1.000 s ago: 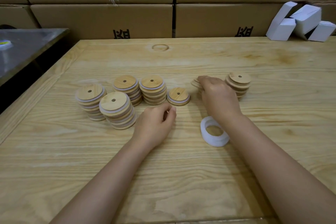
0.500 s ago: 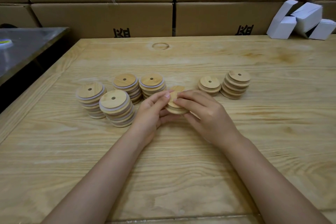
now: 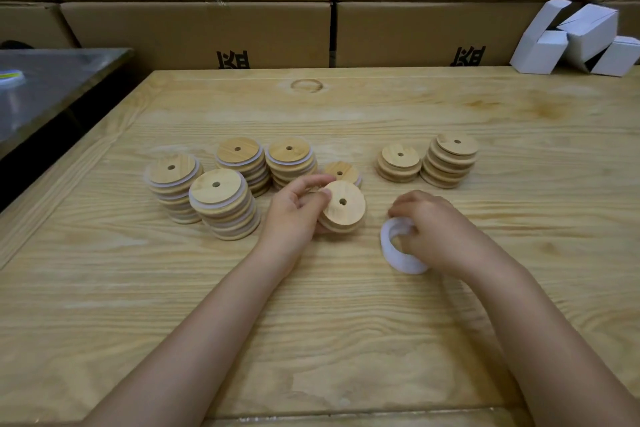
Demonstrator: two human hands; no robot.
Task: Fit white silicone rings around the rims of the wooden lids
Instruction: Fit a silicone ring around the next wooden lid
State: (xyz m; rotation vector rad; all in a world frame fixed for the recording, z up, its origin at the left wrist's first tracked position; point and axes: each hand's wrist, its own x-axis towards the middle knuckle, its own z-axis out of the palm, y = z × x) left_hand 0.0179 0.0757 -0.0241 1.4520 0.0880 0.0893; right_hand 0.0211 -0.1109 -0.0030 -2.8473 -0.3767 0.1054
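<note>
Leaning lid (image 3: 343, 206) in left grip (image 3: 294, 215)

Front lid (image 3: 343, 206): light tan wood, fine grain, dark centre hole. Ring stack (image 3: 398, 253): white. Left lid stacks (image 3: 223, 208): tan banded with white. Right lid stacks (image 3: 448, 161): tan only. Tabletop (image 3: 311, 322): pale yellow, wavy brown grain. Cardboard boxes (image 3: 194, 31): brown, black print. Small cartons (image 3: 588, 31): white.

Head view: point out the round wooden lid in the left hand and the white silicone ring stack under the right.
round wooden lid (image 3: 349, 216), head view, flat top face below the centre hole
white silicone ring stack (image 3: 407, 265), head view, outer wall nearest the camera
</note>
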